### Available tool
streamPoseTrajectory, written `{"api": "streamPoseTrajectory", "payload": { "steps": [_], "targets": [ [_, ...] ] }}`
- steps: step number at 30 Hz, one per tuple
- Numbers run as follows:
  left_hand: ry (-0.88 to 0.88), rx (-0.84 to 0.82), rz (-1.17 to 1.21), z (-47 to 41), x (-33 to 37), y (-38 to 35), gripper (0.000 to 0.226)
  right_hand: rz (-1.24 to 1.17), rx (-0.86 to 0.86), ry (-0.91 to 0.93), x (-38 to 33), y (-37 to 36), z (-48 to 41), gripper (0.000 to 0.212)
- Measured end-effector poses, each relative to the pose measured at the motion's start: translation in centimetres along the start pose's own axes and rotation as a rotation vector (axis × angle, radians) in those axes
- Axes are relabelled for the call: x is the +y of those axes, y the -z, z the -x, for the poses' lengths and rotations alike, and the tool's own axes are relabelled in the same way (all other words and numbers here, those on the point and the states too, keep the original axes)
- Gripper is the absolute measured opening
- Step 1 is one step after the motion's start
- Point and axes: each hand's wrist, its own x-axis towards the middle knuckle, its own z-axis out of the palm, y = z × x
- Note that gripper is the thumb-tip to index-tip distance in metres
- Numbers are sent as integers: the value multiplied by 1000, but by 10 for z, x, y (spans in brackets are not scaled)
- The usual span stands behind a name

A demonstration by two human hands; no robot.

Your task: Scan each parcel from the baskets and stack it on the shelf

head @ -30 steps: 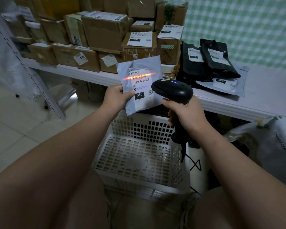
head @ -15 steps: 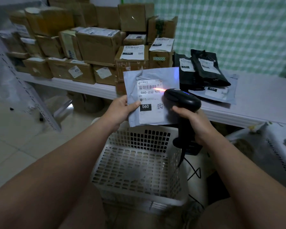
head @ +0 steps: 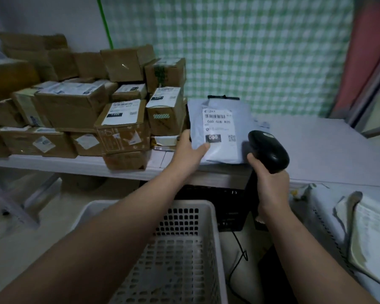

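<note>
Here we are at the shelf (head: 320,150). The grey parcel (head: 218,131) looks to be lying flat on top of the black mailers (head: 223,97), of which only a dark strip shows at its far edge. Its long axis runs straight away from us, with the barcode at the far end and the "060" tag near us.

Our left hand (head: 188,151) pinches the near-left corner, the thumb (head: 203,148) on top and the other fingers hidden beneath. The parcel lies forward and to the right of those fingers. So the left hand is the one on it, and letting go looks like all that is left.

Our right hand (head: 272,187) is wrapped tight around the handle of the scanner (head: 269,151), just beside the parcel's near-right corner, with its head over the shelf edge.

What has changed? Half a second ago we held the parcel up in the air with the red beam across its label. Now the beam is gone and the parcel has travelled out over the shelf, next to the cardboard boxes (head: 123,126). The white basket (head: 214,216) sits below our arms.
</note>
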Motion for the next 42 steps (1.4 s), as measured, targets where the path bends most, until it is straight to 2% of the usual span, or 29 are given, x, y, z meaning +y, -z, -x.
{"api": "streamPoseTrajectory", "payload": {
  "steps": [4,7,10,12,16,21,23,26,30,34,38,42],
  "targets": [
    [-99,108,-135,-79,31,-25,43,36,5,-45,3,-3,-15,12],
    [-46,121,-352,-127,33,-37,49,11,-33,-102,11,-6,-28,26],
    [56,156,-621,-150,17,-38,56,-56,-28,-166,15,-11,-38,24],
    [59,169,-745,-154,9,-36,64,-84,-45,-165,20,-16,-42,20],
    [-88,125,-911,-136,13,-32,59,-59,-66,-158,26,-20,-41,31],
    [-258,-65,-940,-88,16,-23,47,4,-4,-119,3,-18,-51,21],
    [-289,-146,-985,-74,16,-19,43,161,47,-43,-6,-15,-76,25],
    [-350,-236,-1088,-66,17,-16,40,490,77,83,-28,-2,-129,44],
    [-358,-229,-1067,-68,17,-22,38,789,86,44,-46,16,-184,50],
    [-406,-263,-1082,-78,11,-32,39,828,164,-59,-29,39,-212,52],
    [-441,-269,-1080,-90,5,-41,38,832,154,-96,-6,46,-232,50],
    [-437,-277,-1080,-96,0,-46,38,1042,162,-96,7,45,-241,52]
  ]
}}
